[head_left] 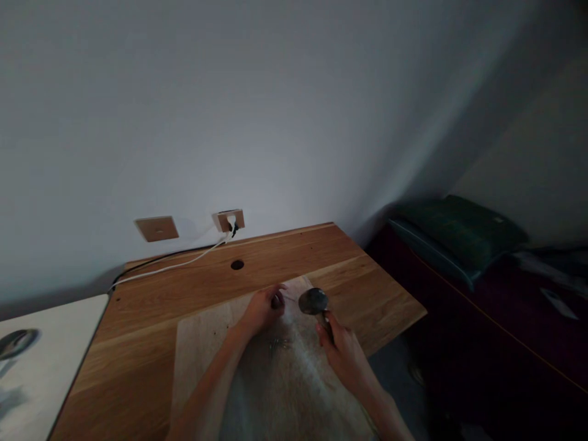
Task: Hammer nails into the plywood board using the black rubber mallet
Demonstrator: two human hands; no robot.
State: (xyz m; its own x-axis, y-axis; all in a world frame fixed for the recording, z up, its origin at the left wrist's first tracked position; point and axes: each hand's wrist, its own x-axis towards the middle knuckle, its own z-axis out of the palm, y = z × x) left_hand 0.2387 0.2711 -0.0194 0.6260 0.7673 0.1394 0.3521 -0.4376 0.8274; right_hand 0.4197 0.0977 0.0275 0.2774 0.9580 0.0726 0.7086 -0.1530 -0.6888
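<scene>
My right hand (342, 349) is wrapped round the handle of a mallet (313, 301) with a dark, rounded head. The head is raised just right of my left hand (263, 310), whose fingers are curled together in a pinch near the far edge of a pale wooden board (294, 392). What they hold is hard to make out; a thin line shows beside the fingertips. Between my forearms, several small thin metal pieces that look like nails (279, 345) lie in a loose group on the board. A few small dark spots mark the board left of my left hand.
The board rests on a brown wooden table (138, 355) against the wall, with a round cable hole (237, 264). White and black cables run to a wall socket (231, 220). A white surface (55, 349) adjoins at left. A green cushion (459, 233) lies at right.
</scene>
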